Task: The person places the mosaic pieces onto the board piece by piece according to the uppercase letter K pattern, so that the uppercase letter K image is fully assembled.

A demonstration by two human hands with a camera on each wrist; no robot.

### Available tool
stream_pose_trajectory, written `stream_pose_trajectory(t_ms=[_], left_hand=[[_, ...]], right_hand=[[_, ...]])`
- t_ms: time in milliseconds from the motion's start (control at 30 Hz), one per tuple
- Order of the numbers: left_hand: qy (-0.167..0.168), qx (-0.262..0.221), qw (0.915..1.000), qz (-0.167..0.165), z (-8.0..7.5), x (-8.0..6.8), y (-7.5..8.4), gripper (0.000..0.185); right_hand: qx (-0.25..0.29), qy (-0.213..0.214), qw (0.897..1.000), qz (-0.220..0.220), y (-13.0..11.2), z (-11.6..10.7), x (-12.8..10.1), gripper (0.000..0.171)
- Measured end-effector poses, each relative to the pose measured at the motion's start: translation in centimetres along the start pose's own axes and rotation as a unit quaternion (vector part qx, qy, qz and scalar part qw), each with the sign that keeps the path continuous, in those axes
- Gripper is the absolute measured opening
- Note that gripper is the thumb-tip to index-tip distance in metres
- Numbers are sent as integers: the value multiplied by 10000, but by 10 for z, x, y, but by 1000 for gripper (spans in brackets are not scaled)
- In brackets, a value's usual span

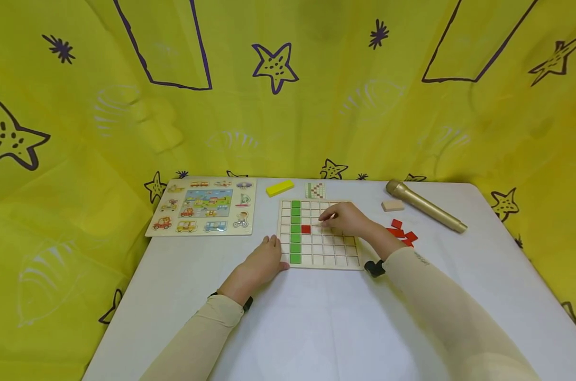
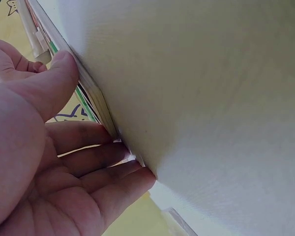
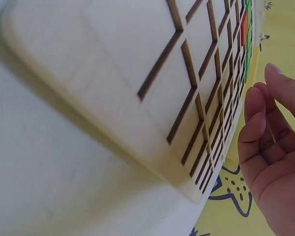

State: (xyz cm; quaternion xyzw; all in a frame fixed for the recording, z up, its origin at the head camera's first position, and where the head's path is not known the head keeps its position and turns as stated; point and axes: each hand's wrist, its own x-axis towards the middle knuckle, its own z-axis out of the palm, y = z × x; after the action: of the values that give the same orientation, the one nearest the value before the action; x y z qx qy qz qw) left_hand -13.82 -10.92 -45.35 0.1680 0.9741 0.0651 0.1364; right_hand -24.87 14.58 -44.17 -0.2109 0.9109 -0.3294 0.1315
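A wooden grid board (image 1: 323, 259) lies flat on the table. Green squares (image 1: 295, 238) fill one column near its left side, and a single red square tile (image 1: 305, 229) sits just right of that column. My left hand (image 1: 264, 259) touches the board's near left corner; in the left wrist view its fingers (image 2: 96, 157) are fairly straight against the edge and the thumb lies along the adjacent side. Over the middle of the grid is my right hand (image 1: 347, 218), thumb and forefinger close together. The right wrist view shows no tile between these fingertips (image 3: 255, 93).
Several loose red tiles (image 1: 396, 233) lie by the right forearm. Beyond them are a wooden block (image 1: 392, 205) and a gold microphone (image 1: 428, 206). A small pattern card (image 1: 315, 190) and a yellow block (image 1: 280, 188) sit behind the board, a picture puzzle (image 1: 247, 198) to the left.
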Motion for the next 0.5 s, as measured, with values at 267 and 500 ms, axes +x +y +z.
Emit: stream_pose_trajectory(t_ms=[267, 500], left_hand=[[-26, 35, 10000, 3, 0, 1, 0, 77], [15, 65, 10000, 56, 1, 0, -1, 76]], right_hand=[[-47, 129, 9997, 201, 9, -8, -10, 13], [-41, 211, 9996, 204, 12, -16, -20, 17]])
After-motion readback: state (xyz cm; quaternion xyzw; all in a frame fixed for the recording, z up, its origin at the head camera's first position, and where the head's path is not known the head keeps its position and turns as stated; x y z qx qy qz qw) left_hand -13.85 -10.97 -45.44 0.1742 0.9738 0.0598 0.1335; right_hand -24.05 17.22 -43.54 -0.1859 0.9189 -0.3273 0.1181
